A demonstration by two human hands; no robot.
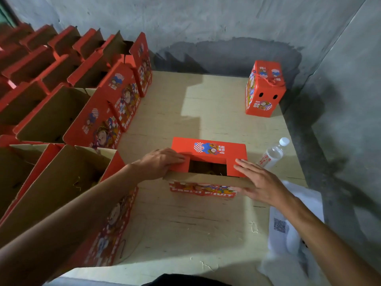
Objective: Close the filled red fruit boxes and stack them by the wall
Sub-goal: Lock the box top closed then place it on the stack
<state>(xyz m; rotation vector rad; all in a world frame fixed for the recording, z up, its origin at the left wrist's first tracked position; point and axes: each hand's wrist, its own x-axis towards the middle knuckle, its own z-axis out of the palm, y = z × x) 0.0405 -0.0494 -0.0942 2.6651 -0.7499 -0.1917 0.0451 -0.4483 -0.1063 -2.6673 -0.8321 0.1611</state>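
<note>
A red fruit box (208, 149) stands in the middle of the wooden board, its far flap folded down over the top with a dark opening left in the middle. My left hand (160, 162) presses flat on the flap's left tab. My right hand (257, 182) lies with straight fingers on the right tab and the box's near right corner. A closed red box (265, 89) tied with red string stands by the wall at the far right.
Rows of open red boxes (68, 112) fill the left side, one close beside my left arm. A clear water bottle (274, 153) lies right of the box. White bags (292, 234) sit at the near right. The grey concrete wall (206, 27) borders the wooden board (185, 213).
</note>
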